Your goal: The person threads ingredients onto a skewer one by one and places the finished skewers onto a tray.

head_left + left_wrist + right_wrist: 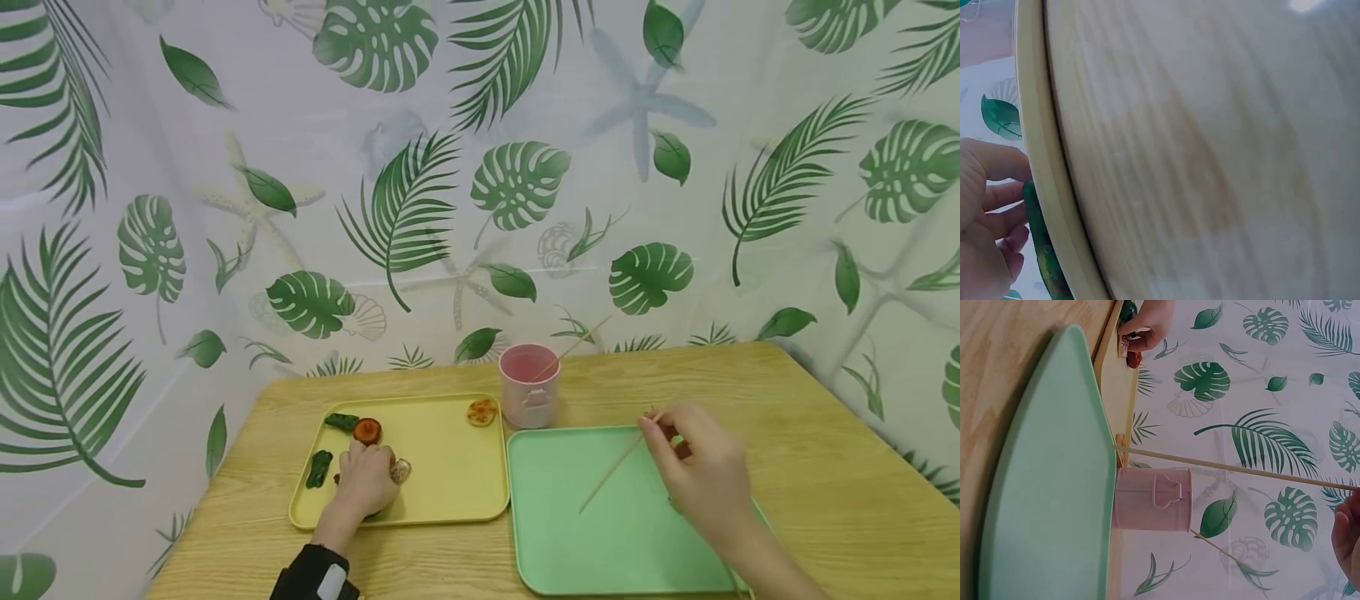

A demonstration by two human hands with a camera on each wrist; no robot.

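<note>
Currently two trays sit side by side on the bench [750, 392]. Yellow tray [450, 475], on the left, holds food pieces: a green piece [341, 422] at the far left corner, a brown round piece [367, 430] just beside it, another green piece [318, 468] at the left rim, a lotus-root-like slice [482, 412] at the far right corner. Left hand [365, 483] rests in that tray, fingers curled over a small pale piece [401, 471]; whether it actually grips it, cannot tell. Green tray [600, 533], on the right, has nothing lying flat in it that I can see; right hand [701, 471] is above it, fingers pinching a thin wooden skewer [611, 473] whose tip points down-left over the tray. Pink cup [528, 386] stands behind the seam between the trays with one more skewer [573, 346] leaning out of it.
</note>
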